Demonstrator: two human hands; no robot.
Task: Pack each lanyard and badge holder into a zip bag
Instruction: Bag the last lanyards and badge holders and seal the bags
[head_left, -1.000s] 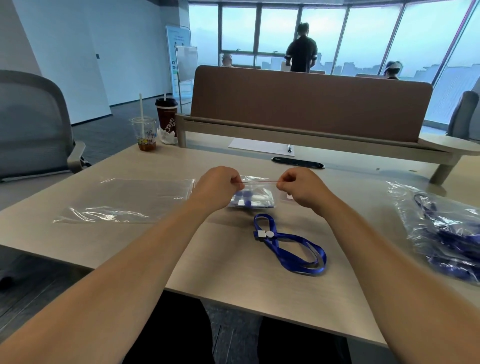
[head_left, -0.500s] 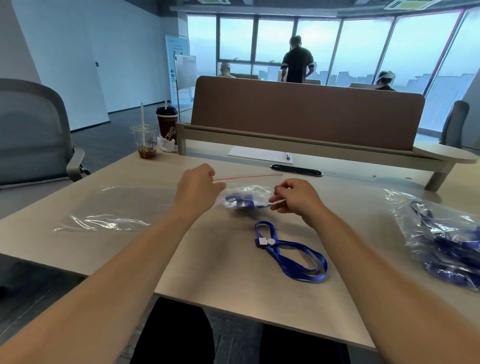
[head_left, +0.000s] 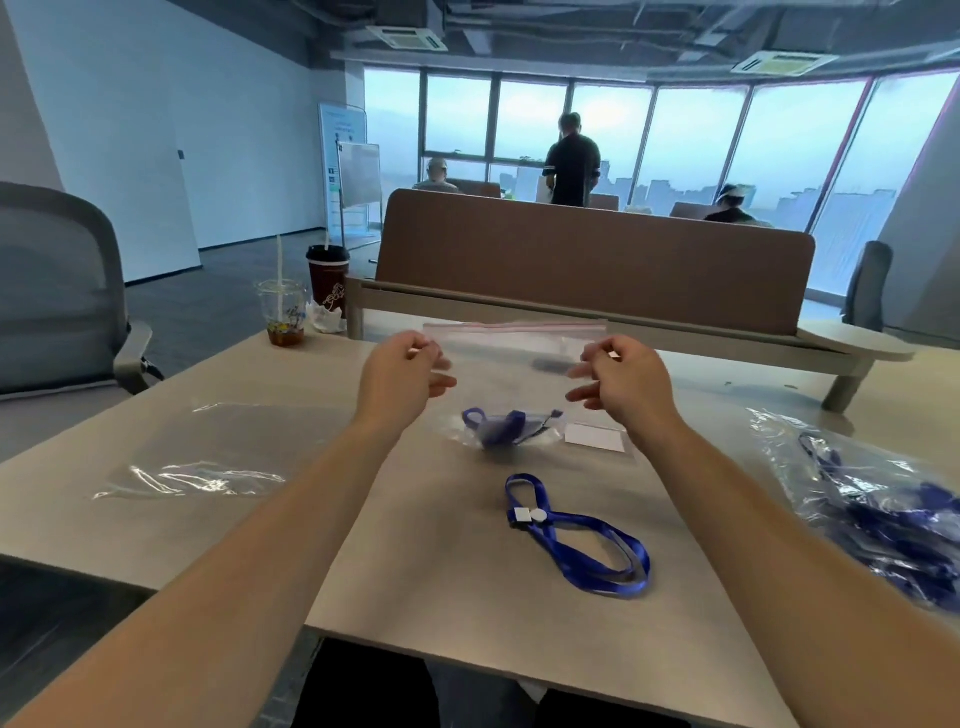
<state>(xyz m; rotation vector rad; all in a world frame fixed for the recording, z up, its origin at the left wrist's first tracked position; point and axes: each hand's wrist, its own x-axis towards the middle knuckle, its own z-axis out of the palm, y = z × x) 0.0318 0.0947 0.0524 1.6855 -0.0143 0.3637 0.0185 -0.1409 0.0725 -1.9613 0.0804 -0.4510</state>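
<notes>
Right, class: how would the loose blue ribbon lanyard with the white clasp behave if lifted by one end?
Probably floppy: the blue ribbon lanyard lies in slack, crossing loops, so it would dangle. Likely light: its strap looks thin and flat. Unlikely to roll on the pale wooden table.

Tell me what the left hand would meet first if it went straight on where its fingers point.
Its fingers point rightwards, so the left hand would press into the clear zip bag it pinches by the edge. Beyond that, probably the right hand, though depth is unclear.
</notes>
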